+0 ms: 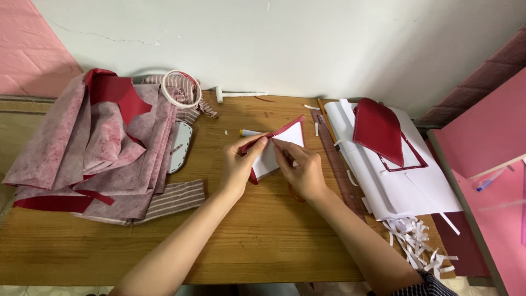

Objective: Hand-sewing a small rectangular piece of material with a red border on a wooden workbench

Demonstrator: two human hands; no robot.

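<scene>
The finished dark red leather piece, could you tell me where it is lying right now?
In the head view, the dark red leather piece lies on the white paper sheets at the table's right side, beyond the right hand.

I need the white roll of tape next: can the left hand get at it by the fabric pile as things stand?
Probably yes. The white tape roll lies on top of the striped cloth, uncovered. The left hand would have to release the white-and-red piece first.

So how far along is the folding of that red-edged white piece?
Done: one dark red finished piece lies on the white sheets. In hand: left hand and right hand pinch the red-edged white piece. Left: the piled fabric lies untouched.
</scene>
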